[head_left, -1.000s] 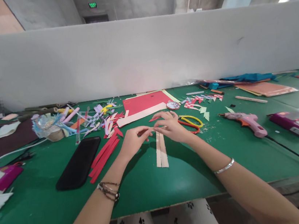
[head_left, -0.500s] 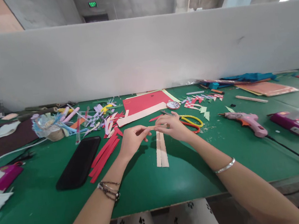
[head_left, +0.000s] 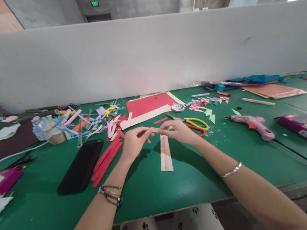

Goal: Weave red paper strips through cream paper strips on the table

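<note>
Between my two hands a short pale paper strip [head_left: 155, 129] is stretched, pinched at either end. My left hand [head_left: 136, 141] grips its left end with thumb and fingertips; my right hand [head_left: 178, 131] grips the other, its fingers covering that part. Just below them, two pale peach paper strips [head_left: 165, 158] lie side by side on the green table. Scissors with yellow and orange handles [head_left: 200, 124] rest beyond my right hand, their blades partly hidden by it. Long red paper strips [head_left: 107, 162] are to the left of my left hand.
A black phone-shaped object [head_left: 81, 168] lies at left. Red paper sheets [head_left: 150, 104] and a round tin-like disc [head_left: 177, 107] are behind my hands. A pink glue gun [head_left: 252, 124] with a black cord and a purple power box [head_left: 303, 127] stand at right. Cut scraps [head_left: 112, 126] are scattered about.
My right hand's fingers have curled lower and closer to the strip, showing more of the red scrap and scissor blades behind. The held strip is tilted slightly differently.
</note>
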### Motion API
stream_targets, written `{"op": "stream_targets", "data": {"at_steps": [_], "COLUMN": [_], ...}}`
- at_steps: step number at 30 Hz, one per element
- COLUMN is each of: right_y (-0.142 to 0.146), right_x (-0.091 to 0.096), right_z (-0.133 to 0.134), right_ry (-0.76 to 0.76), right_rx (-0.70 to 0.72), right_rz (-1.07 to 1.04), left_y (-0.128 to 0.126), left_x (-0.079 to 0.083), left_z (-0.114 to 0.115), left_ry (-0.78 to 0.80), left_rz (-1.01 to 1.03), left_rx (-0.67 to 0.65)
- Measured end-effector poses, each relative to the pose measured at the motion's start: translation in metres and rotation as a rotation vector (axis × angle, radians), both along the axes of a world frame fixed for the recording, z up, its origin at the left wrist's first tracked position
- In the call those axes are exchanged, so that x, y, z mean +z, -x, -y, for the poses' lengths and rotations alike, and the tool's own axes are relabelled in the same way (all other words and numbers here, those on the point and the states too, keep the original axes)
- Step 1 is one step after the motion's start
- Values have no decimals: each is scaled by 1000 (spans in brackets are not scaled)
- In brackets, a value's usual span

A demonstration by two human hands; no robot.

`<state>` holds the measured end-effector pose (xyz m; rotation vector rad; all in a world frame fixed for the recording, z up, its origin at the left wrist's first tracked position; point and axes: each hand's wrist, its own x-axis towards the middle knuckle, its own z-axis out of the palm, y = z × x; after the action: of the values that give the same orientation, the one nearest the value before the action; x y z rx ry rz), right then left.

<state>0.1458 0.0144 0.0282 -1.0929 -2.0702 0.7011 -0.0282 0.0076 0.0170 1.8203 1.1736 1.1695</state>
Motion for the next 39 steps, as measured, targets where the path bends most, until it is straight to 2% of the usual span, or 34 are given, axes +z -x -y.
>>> {"op": "stream_targets", "data": {"at_steps": [5,12,18,24,33,39], "right_y": [1,2,0,-3,-9,-19], "right_x": [1,1,1,1,6,7], "right_z": [1,1,2,2,2,-4], "right_ry": [77,167,200,128,266,290], "right_rx": [-26,-17,12,9,0,7], "right_rz": [-49,-82,-59,0,-30,-72], "left_y": [-1,-1,0,3,5,8], "left_x": [0,8,8,6,5,4], "left_z": [1,3,1,-4,-7,-9], "left_ry": [-8,-18,-28,-29,-4,-22], "left_rz": [44,57,86,141,163,158], "left_rx": [15,76,105,135,198,243]}}
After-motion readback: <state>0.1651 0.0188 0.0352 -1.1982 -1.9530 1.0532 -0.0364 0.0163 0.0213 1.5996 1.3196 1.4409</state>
